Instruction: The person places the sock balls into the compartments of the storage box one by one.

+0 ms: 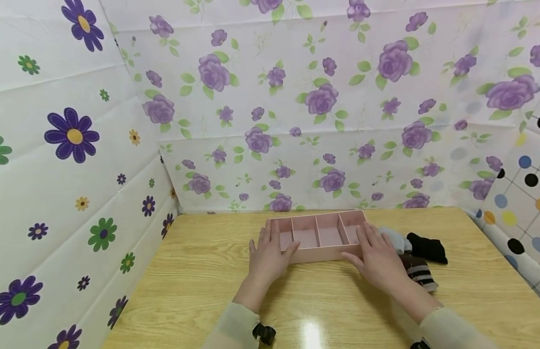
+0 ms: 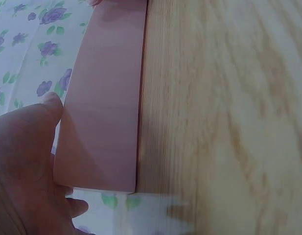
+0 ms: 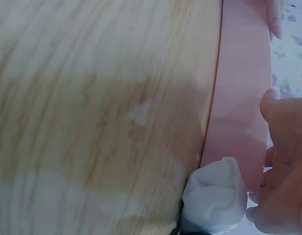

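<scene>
A pink divided storage box (image 1: 313,254), with upright partitions inside, sits on the wooden table near its back edge. My left hand (image 1: 268,257) rests at the box's left end, fingers extended along the side and thumb at the front rim. At the opposite end, my right hand (image 1: 380,261) lies with straight fingers over the corner and its thumb spread along the front. In the left wrist view the thumb (image 2: 54,104) touches the upper edge of the box's long front wall (image 2: 104,107). The compartments that show hold nothing.
Right of the box lie several rolled socks: a pale one (image 1: 396,240), a black one (image 1: 428,248) and a dark one with grey stripes (image 1: 420,274), partly behind my right hand. Flowered cloth (image 1: 296,111) hangs behind the wooden table (image 1: 200,271).
</scene>
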The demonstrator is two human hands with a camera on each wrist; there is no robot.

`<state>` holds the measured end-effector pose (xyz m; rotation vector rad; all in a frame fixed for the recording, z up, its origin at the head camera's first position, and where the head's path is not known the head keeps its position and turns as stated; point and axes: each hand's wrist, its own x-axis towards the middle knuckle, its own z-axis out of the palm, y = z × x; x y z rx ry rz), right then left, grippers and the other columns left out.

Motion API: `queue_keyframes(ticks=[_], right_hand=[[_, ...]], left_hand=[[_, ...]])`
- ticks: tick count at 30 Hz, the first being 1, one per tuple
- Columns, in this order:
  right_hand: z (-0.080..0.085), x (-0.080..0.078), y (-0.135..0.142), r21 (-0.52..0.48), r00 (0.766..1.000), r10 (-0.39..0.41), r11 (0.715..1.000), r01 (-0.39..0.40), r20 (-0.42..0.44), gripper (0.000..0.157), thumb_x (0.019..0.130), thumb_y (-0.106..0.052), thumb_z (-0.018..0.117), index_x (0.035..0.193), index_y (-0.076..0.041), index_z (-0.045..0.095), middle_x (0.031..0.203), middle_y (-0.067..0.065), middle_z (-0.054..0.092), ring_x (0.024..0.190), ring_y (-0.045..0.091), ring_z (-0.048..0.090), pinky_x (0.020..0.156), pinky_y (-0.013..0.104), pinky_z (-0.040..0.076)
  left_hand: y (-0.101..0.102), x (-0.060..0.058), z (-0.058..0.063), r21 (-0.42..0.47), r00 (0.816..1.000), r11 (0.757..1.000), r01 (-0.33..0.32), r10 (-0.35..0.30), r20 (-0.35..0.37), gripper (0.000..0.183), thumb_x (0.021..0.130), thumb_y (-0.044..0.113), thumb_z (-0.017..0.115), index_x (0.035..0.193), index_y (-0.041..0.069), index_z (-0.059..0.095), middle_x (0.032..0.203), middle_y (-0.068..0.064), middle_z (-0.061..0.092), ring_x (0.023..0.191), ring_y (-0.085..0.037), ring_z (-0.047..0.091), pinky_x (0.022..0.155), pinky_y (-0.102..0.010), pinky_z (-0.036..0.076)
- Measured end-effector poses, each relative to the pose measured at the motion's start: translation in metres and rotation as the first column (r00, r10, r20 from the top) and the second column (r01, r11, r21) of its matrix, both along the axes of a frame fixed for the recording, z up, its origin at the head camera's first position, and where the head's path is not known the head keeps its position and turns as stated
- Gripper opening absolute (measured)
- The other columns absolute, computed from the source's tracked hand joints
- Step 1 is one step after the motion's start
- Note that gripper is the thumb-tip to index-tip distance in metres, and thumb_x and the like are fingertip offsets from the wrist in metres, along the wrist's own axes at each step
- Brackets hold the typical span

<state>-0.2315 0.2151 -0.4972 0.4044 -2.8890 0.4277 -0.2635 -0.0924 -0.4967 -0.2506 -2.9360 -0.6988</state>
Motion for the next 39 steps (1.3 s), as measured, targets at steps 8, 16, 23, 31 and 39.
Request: queue_keyframes(ticks=[8, 16, 23, 31, 39], right_hand=[[-0.001, 0.005, -0.003, -0.010, 1.000, 0.013, 1.000, -0.013, -0.010, 0.093, 0.109, -0.054, 0.066, 0.169, 0.009, 0.032, 0.175, 0.036, 0.020, 0.162, 0.056, 0.021, 0.129, 0.071, 0.017], [-0.004, 0.008, -0.008, -0.010, 0.999, 0.031, 0.999, -0.031, -0.037, 0.094, 0.107, -0.054, 0.070, 0.168, 0.009, 0.035, 0.174, 0.036, 0.024, 0.160, 0.057, 0.024, 0.128, 0.072, 0.019], [-0.002, 0.015, -0.013, -0.027, 0.999, 0.037, 0.999, -0.038, -0.021, 0.095, 0.107, -0.054, 0.070, 0.168, 0.009, 0.034, 0.175, 0.036, 0.023, 0.161, 0.057, 0.022, 0.128, 0.072, 0.020], [0.000, 0.021, -0.018, -0.032, 0.998, 0.059, 0.998, -0.059, -0.011, 0.092, 0.108, -0.054, 0.068, 0.167, 0.009, 0.037, 0.174, 0.036, 0.025, 0.160, 0.057, 0.023, 0.128, 0.071, 0.021], [0.002, 0.024, -0.022, -0.022, 0.997, 0.072, 0.997, -0.072, -0.019, 0.091, 0.108, -0.054, 0.069, 0.166, 0.008, 0.039, 0.172, 0.037, 0.029, 0.159, 0.058, 0.026, 0.127, 0.071, 0.024]], left_hand=[[-0.004, 0.002, 0.003, 0.025, 1.000, 1.000, 0.006, -0.006, 0.007, 0.102, 0.110, 0.072, 0.049, 0.178, 0.006, 0.011, 0.184, -0.015, 0.008, 0.168, -0.040, 0.014, 0.129, -0.073, 0.014], [-0.011, 0.001, -0.001, 0.036, 1.000, 0.999, -0.013, 0.013, 0.009, 0.105, 0.108, 0.075, 0.049, 0.178, 0.006, 0.010, 0.184, -0.014, 0.007, 0.169, -0.038, 0.012, 0.131, -0.070, 0.011], [-0.017, -0.001, -0.004, 0.057, 0.999, 0.998, -0.035, 0.034, 0.014, 0.108, 0.106, 0.073, 0.055, 0.177, 0.004, 0.013, 0.184, -0.016, 0.010, 0.169, -0.038, 0.012, 0.131, -0.069, 0.010], [-0.025, 0.000, -0.004, 0.075, 0.999, 0.996, -0.041, 0.040, 0.017, 0.110, 0.105, 0.074, 0.057, 0.177, 0.002, 0.015, 0.183, -0.017, 0.014, 0.169, -0.038, 0.012, 0.132, -0.069, 0.009], [-0.033, 0.000, -0.003, 0.077, 1.000, 0.997, -0.025, 0.024, 0.018, 0.112, 0.104, 0.078, 0.054, 0.176, 0.002, 0.016, 0.183, -0.018, 0.015, 0.168, -0.039, 0.014, 0.131, -0.070, 0.010]])
